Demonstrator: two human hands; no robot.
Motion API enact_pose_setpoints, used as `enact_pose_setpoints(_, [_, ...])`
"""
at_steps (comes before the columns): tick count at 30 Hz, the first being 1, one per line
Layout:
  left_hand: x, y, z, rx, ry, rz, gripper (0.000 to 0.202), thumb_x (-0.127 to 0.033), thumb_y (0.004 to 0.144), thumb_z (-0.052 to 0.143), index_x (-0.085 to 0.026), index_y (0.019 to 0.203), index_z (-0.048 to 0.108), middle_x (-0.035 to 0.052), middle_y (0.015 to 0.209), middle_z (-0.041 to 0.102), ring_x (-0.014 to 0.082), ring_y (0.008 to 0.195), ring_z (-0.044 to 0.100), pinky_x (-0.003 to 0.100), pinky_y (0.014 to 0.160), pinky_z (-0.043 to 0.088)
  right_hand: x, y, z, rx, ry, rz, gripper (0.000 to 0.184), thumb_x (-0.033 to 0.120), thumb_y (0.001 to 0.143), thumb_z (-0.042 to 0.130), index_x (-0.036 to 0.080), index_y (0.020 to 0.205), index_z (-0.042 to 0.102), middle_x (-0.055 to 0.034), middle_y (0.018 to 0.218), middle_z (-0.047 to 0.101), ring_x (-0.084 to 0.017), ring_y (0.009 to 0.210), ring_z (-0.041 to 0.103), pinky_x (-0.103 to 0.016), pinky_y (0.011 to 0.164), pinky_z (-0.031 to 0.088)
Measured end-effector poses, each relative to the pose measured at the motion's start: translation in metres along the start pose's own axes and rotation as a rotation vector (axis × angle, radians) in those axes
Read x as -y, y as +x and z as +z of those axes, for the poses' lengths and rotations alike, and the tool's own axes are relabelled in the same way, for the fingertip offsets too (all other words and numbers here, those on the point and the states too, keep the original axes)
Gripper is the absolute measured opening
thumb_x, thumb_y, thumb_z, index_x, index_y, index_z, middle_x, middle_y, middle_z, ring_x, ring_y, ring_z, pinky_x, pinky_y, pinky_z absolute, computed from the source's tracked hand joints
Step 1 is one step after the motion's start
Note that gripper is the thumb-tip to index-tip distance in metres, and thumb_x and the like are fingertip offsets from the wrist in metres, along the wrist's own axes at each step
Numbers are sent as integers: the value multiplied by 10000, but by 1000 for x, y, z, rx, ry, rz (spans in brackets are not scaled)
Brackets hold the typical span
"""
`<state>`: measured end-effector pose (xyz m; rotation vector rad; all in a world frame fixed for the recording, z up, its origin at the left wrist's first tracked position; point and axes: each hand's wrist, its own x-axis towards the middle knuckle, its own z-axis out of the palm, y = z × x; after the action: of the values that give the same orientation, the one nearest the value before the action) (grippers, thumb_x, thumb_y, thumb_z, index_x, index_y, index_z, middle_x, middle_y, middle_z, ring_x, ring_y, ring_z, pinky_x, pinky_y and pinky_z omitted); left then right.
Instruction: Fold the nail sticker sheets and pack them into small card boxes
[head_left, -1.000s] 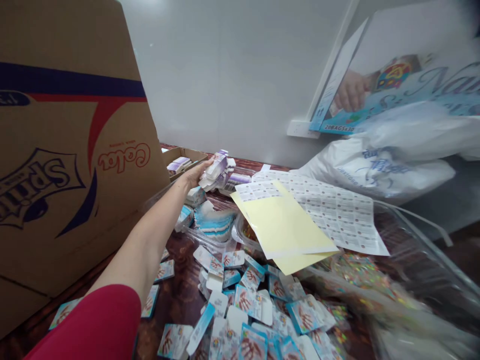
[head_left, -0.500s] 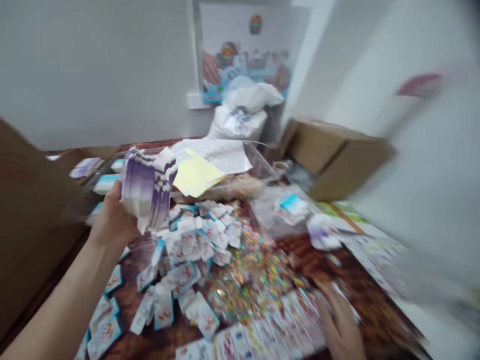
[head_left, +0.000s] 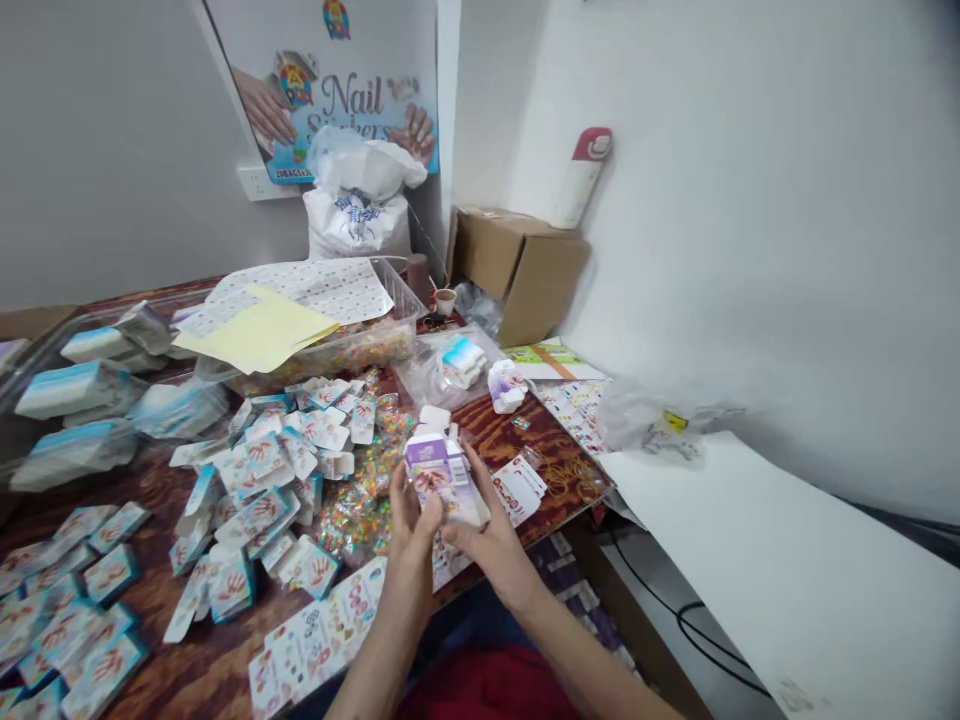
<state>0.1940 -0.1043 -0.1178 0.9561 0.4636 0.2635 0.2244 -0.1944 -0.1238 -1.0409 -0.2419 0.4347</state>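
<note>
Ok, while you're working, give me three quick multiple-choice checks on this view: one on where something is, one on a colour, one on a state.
1. Where is the yellow sheet?
A) Inside the white sack
B) Under the table
C) Across the top of the clear plastic tub

2. What colour is the cap of the white bottle on the cardboard box?
A) Blue
B) Red
C) Yellow

3. What state is the purple-and-white card stack in?
A) Held up off the table
B) Lying flat on the table
C) Packed in the tub

1: C, it lies over the tub's rim.
2: B, the cap shows red.
3: A, the left hand and right hand grip it.
</note>
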Motion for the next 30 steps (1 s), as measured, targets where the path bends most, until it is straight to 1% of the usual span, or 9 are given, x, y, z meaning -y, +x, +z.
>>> enact_pose_setpoints(2, [14,-3,10,77,17,-64,855,-542,736,739,-338,1456,325,55,1517,428,265,1407,386,355,1121,377,3,-4,-20,-104,-7,11,904,347,668,868,314,1438,394,-44,1386,578,-284,1234,571,-454,1091,414])
enact_pose_setpoints(5, [31,-4,27,156,72,-167,792,-576,777,695,-363,1453,341,26,1539,396,259,1424,358,349,1130,365,9,-9,-53,-265,-4,30,710,372,697,840,262,1319,514,-70,1232,682,-289,1103,653,-452,998,499])
enact_pose_setpoints(10, [51,5,71,287,156,-307,823,-648,759,666,-336,1450,345,60,1484,467,279,1331,475,350,996,482,40,-8,-112,-377,-72,64,596,393,653,850,224,1176,622,-81,1123,732,-292,981,700,-423,880,567])
enact_pose_setpoints(14, [68,22,102,456,228,-422,722,-633,794,621,-315,1407,409,76,1356,578,235,1083,628,278,759,522,73,3,-169,-433,-92,182,401,383,696,802,187,1028,692,-73,948,766,-246,781,727,-320,675,604])
enact_pose_setpoints(18, [92,38,116,471,245,-547,657,-642,758,636,-267,1285,525,101,1181,631,165,778,632,243,611,499,84,16,-211,-432,-200,399,298,420,787,722,148,905,694,-72,704,735,-191,494,651,-268,416,538])
enact_pose_setpoints(20, [102,43,117,452,241,-584,647,-660,744,630,-227,1220,556,113,1087,631,151,696,611,249,578,501,81,21,-219,-405,-275,437,346,468,794,715,137,891,685,-70,659,716,-181,448,619,-259,359,503])
enact_pose_setpoints(23, [110,47,114,456,234,-594,605,-648,751,622,-210,1164,572,95,989,630,140,662,607,243,569,507,76,26,-217,-404,-395,421,400,517,771,730,133,866,675,-61,607,693,-176,427,598,-246,336,476])
enact_pose_setpoints(27, [111,49,109,470,277,-570,537,-556,741,683,-206,1136,588,81,939,653,137,639,607,240,573,494,76,30,-210,-438,-467,393,406,522,738,756,142,859,675,-56,583,688,-170,402,582,-247,349,469])
enact_pose_setpoints(30, [108,53,105,447,334,-521,567,-456,710,742,-180,1178,580,97,919,663,185,664,624,306,623,510,80,33,-210,-486,-501,381,401,505,725,773,132,842,685,-66,601,701,-178,424,600,-251,373,477])
